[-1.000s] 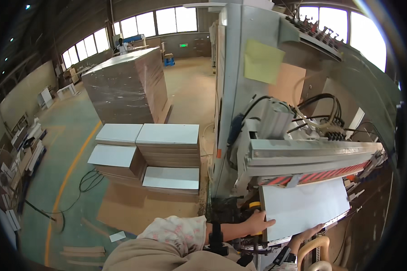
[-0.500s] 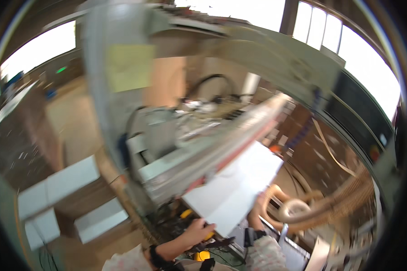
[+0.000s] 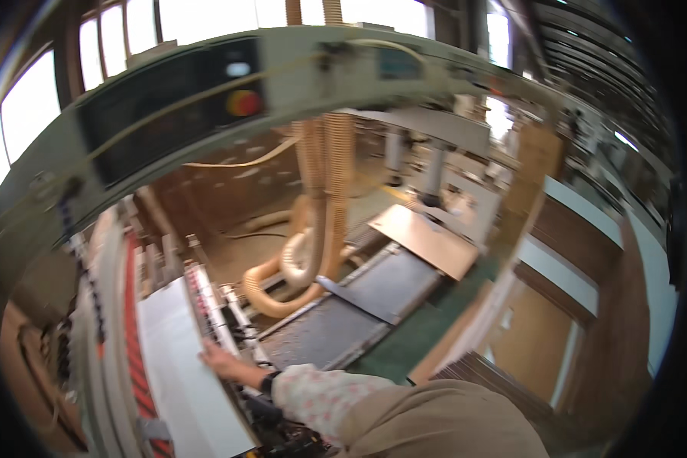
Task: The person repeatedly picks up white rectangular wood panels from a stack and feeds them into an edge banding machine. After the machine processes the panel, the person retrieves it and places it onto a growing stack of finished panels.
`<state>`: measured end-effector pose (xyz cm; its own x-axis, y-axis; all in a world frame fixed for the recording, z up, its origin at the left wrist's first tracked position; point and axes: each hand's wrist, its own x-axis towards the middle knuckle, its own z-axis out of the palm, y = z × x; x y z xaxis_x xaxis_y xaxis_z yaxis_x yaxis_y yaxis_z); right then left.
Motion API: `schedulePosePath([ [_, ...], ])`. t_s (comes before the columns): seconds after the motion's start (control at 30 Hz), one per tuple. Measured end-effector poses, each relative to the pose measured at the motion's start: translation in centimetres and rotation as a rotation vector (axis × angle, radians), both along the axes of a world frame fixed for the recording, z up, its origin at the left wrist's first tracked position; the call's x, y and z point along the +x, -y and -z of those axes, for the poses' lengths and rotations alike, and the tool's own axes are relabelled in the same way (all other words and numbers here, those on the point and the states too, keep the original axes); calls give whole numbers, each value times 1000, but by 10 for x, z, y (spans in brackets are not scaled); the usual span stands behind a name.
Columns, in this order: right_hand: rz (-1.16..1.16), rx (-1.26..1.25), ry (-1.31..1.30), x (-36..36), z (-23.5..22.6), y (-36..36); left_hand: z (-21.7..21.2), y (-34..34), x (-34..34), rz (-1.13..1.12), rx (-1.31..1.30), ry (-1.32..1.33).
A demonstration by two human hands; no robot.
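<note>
The big grey woodworking machine (image 3: 206,99) fills most of the view — its curved top cover bends over everything and has a round red button (image 3: 244,101) on it. Under the cover, ribbed tan dust hoses (image 3: 320,198) hang down and curl across the machine's bed. To the right lies a dark flat feed belt (image 3: 359,305), with a thin brown board (image 3: 424,240) resting at its far end.

The flat white rectangular panel (image 3: 179,366) lies along the left edge of the machine bed, just beside a red strip of rollers (image 3: 133,336). Its near end runs toward the bottom edge of the view.

The left hand (image 3: 220,359) rests on the right long edge of the white panel, about halfway along it. Its fingers (image 3: 208,349) look laid flat and pressed against the panel edge, not curled around it — the view is blurred, so how far they are spread cannot be told for sure. The arm wears a pale dotted sleeve (image 3: 324,389) and a dark wrist band (image 3: 267,382). The right hand does not show at all.

What could go wrong? The hand is very close to the rollers and moving parts, so fingers or the loose sleeve could get caught if they slide along with the panel. With only one hand seen on it, the long panel could turn crooked and jam. The head seems turned away from the hand too, so a slip might be missed.
</note>
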<state>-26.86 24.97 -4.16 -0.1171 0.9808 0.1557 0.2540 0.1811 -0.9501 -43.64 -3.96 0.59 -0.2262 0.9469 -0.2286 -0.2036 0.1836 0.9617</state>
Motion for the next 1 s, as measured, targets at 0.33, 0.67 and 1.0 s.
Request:
schedulePosePath([
  [0.33,138,-117,10,49,-17,33,-30,6,42,1,-124,91],
  [0.67,155,-152,24,41,-6,13,-6,51,51,233,-286,38],
  [1.0,152,-102,46,52,-28,31,-30,72,96,75,-151,0],
])
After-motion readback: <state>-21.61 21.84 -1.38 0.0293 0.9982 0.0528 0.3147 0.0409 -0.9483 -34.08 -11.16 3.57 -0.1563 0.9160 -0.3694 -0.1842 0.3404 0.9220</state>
